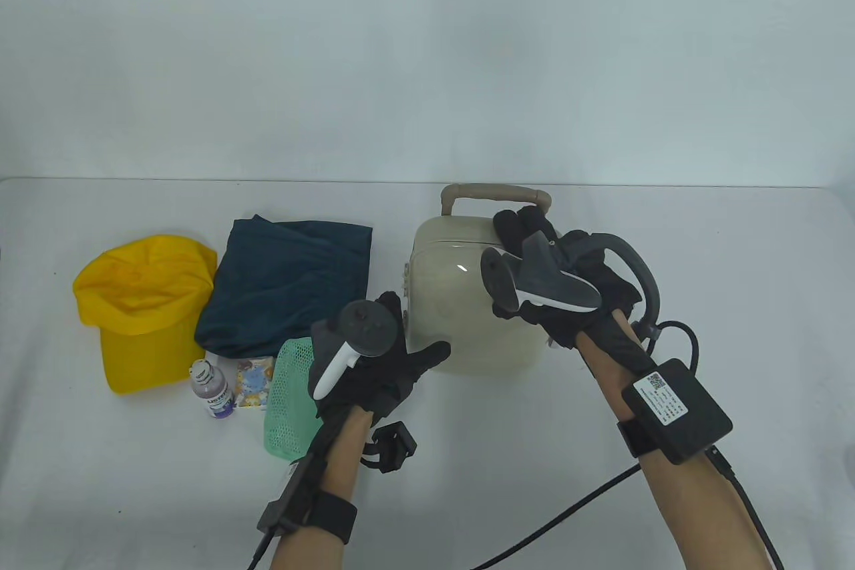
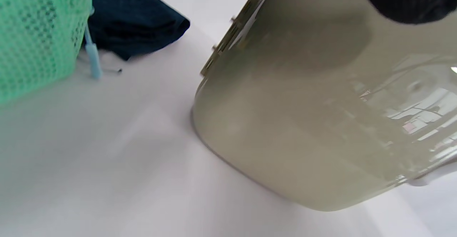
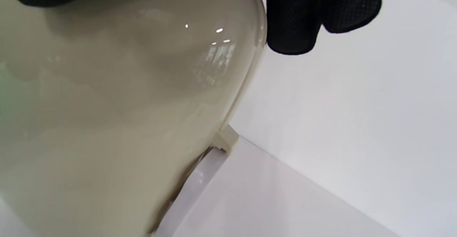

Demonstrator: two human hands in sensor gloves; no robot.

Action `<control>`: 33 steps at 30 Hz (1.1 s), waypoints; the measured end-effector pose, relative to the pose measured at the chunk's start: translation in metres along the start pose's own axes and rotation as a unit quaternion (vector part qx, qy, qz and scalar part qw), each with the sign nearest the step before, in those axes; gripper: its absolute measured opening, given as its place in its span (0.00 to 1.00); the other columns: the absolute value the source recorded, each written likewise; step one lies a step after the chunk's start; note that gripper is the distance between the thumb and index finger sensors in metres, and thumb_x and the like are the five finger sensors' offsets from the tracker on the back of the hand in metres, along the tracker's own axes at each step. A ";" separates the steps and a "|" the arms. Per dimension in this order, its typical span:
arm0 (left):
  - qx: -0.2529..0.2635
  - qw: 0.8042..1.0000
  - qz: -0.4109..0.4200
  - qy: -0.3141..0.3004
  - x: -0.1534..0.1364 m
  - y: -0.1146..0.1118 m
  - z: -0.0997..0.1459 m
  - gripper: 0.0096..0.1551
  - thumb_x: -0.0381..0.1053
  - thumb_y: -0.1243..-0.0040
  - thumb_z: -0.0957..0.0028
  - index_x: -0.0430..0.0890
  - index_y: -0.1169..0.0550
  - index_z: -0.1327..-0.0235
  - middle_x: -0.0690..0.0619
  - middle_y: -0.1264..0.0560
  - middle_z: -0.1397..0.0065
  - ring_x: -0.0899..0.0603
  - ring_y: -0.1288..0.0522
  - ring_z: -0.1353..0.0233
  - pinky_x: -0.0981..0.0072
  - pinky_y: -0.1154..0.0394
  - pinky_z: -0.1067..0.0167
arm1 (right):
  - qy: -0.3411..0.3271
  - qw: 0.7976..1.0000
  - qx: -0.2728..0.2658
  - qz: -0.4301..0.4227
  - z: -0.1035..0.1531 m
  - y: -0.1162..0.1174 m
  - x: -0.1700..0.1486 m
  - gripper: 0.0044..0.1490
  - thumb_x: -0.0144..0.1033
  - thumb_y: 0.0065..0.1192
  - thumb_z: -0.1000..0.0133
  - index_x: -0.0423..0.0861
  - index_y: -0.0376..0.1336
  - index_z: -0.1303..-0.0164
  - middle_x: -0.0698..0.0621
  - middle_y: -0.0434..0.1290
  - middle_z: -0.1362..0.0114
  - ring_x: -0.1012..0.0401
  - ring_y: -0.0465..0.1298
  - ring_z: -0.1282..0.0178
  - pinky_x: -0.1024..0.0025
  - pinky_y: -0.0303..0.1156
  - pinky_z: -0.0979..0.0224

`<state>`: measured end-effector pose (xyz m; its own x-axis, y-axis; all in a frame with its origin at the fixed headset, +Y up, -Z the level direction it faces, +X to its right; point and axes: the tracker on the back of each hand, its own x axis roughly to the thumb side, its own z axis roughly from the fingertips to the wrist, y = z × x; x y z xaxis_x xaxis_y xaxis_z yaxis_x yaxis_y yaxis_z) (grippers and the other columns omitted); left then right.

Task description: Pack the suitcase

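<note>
At the left end of the white table [image 1: 100, 496] lies a soft yellow cloth cap [image 1: 137, 306], and beside it a folded dark teal garment [image 1: 287, 286]. In front of those sit a small bottle of purple liquid with a white cap [image 1: 212, 389], a little printed packet [image 1: 252, 383] and a green mesh pouch [image 1: 284, 396], all close together and none of them packed yet.

Next comes the left hand [image 1: 381, 363], hovering over the near edge of the mesh pouch with its fingers fairly straight and spread, the tips reaching to the lower left corner of the suitcase; I cannot tell whether they touch it. It holds nothing.

Right of centre stands the small glossy beige hard-shell suitcase [image 1: 461, 303], closed, with its beige handle [image 1: 497, 192] at the far side. The right hand [image 1: 554, 262] lies on its top right part, fingers [image 3: 292, 19] draped over the far edge, apparently bracing the shell rather than gripping anything.

By my reading this is the opening step: the case is steadied by 2 hands and not yet opened. The next move seems to call for finding the latches along the seam [image 2: 228, 40] on the left side, releasing them, and lifting the lid while 1 hand keeps the base from sliding.
</note>
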<state>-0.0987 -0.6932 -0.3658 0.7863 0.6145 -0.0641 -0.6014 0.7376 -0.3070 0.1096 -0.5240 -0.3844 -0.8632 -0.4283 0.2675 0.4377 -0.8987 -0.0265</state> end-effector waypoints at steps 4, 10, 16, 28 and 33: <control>-0.019 0.998 0.049 0.022 -0.012 -0.013 -0.018 0.71 0.74 0.45 0.53 0.42 0.70 0.22 0.38 0.60 0.12 0.29 0.56 0.14 0.41 0.48 0.19 | -0.005 1.000 0.001 -0.014 -0.002 0.004 -0.001 0.71 0.77 0.50 0.55 0.50 0.28 0.15 0.44 0.41 0.08 0.39 0.75 0.25 0.39 0.71 0.26; -0.019 0.996 0.084 0.016 -0.010 -0.037 -0.036 0.77 0.70 0.38 0.57 0.42 0.74 0.26 0.40 0.61 0.13 0.32 0.51 0.13 0.45 0.46 0.18 | -0.003 0.998 -0.030 -0.056 0.000 0.015 -0.005 0.72 0.75 0.53 0.56 0.49 0.28 0.16 0.44 0.40 0.08 0.39 0.77 0.28 0.42 0.73 0.27; 0.023 0.998 0.062 0.015 -0.007 -0.034 -0.036 0.76 0.70 0.35 0.63 0.44 0.68 0.24 0.41 0.57 0.14 0.34 0.45 0.14 0.51 0.41 0.18 | 0.018 0.995 -0.069 -0.064 0.006 0.019 -0.007 0.71 0.76 0.53 0.57 0.50 0.31 0.15 0.46 0.45 0.09 0.41 0.79 0.31 0.46 0.75 0.30; 0.102 0.991 0.057 -0.069 0.032 0.028 0.001 0.70 0.72 0.36 0.63 0.50 0.61 0.20 0.43 0.55 0.14 0.33 0.46 0.15 0.37 0.42 0.21 | 0.066 0.965 -0.115 -0.225 0.046 0.014 -0.063 0.68 0.77 0.49 0.54 0.50 0.33 0.14 0.47 0.45 0.08 0.41 0.77 0.29 0.46 0.74 0.29; 0.144 0.982 -0.033 -0.116 0.067 0.067 0.018 0.69 0.73 0.36 0.64 0.51 0.56 0.17 0.43 0.53 0.14 0.34 0.45 0.16 0.30 0.42 0.23 | 0.085 0.927 -0.118 -0.344 0.067 0.045 -0.085 0.68 0.77 0.47 0.52 0.47 0.31 0.14 0.43 0.43 0.09 0.40 0.77 0.28 0.46 0.74 0.29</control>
<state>-0.0890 -0.5973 -0.3738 0.7910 0.5860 0.1760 -0.5924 0.8054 -0.0192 0.2195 -0.5218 -0.3435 -0.9534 0.2647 0.1446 -0.2825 -0.9516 -0.1209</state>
